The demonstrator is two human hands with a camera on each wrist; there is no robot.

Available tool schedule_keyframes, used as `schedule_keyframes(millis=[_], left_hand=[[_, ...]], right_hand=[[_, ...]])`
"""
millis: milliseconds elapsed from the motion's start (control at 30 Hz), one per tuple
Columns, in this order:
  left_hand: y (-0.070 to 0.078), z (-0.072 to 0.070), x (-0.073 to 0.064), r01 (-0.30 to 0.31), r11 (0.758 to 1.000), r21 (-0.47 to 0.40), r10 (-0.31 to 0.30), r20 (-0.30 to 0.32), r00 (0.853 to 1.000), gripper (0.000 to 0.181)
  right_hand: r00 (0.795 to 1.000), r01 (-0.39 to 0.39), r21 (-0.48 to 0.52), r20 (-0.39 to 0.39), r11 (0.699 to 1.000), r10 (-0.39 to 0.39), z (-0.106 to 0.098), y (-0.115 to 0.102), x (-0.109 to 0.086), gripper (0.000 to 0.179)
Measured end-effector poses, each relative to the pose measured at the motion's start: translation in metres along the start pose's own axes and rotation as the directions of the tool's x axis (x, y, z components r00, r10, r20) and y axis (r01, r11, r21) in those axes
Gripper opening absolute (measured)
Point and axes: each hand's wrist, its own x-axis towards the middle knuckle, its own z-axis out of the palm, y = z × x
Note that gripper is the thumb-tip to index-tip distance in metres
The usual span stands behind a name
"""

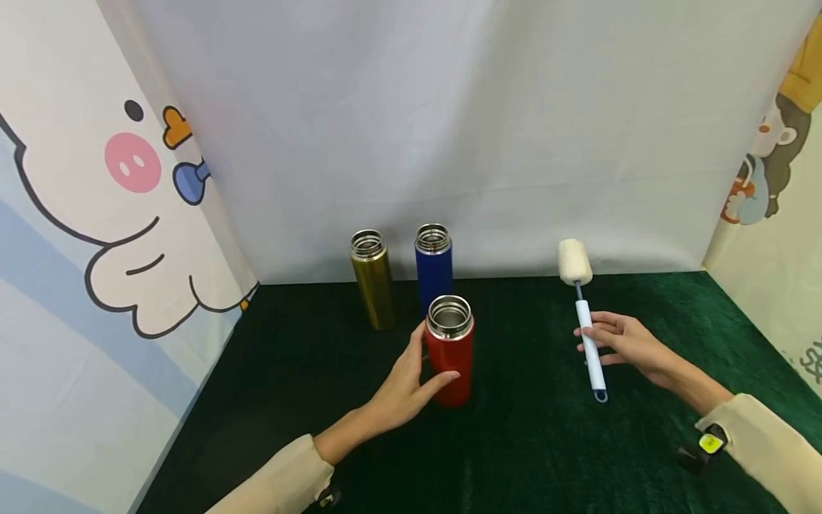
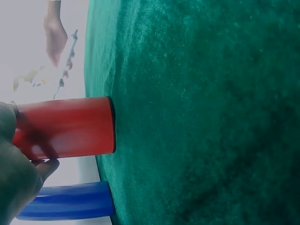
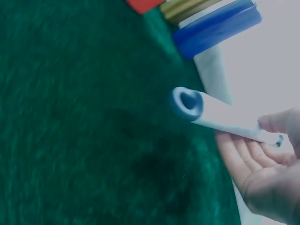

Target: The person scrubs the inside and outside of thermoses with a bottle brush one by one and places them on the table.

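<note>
A red bottle (image 1: 451,368) without a lid, its steel mouth facing up, is in the grip of my left hand (image 1: 401,389), thumb on the near side and fingers behind. In the left wrist view the red bottle (image 2: 70,126) lies across the picture, its dark base by the green cloth. My right hand (image 1: 626,344) holds a bottle brush by its pale handle (image 1: 589,346), with the white sponge head (image 1: 574,262) pointing up and away. In the right wrist view the thumb pinches the handle (image 3: 225,115) against the fingers, and the blue hanging loop (image 3: 187,104) sticks out.
Behind the red bottle stand a blue bottle (image 1: 434,271) and, to its left, a gold bottle (image 1: 374,289), both lidless. Dark green cloth (image 1: 514,442) covers the table. A pale curtain (image 1: 488,143) rises at the back, with printed cartoon panels on either side.
</note>
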Motion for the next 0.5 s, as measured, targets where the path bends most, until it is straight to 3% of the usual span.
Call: schedule_keyframes(millis=[100, 200, 333, 433, 500], left_hand=[[-0.001, 0.0, 0.0, -0.001, 1.0, -0.005, 0.001, -0.001, 1.0, 0.087], [-0.001, 0.0, -0.001, 0.004, 1.0, -0.004, -0.004, -0.001, 1.0, 0.087], [-0.002, 0.0, -0.001, 0.011, 1.0, 0.003, -0.011, -0.001, 1.0, 0.087], [-0.002, 0.0, -0.001, 0.006, 1.0, 0.006, -0.006, -0.003, 1.0, 0.087], [-0.001, 0.0, 0.0, 0.0, 1.0, 0.007, 0.0, -0.003, 1.0, 0.087]], right_hand=[[0.996, 0.084, 0.083, -0.005, 0.993, -0.083, 0.005, -0.008, -0.001, 0.069], [0.984, 0.172, 0.199, 0.003, 0.965, -0.176, 0.01, -0.015, -0.001, 0.065], [0.955, 0.254, 0.404, 0.037, 0.879, -0.294, 0.016, -0.025, -0.003, 0.051], [0.938, 0.253, 0.539, 0.069, 0.804, -0.341, 0.019, -0.034, -0.005, 0.042], [0.93, 0.243, 0.581, 0.087, 0.777, -0.356, 0.02, -0.038, -0.007, 0.042]])
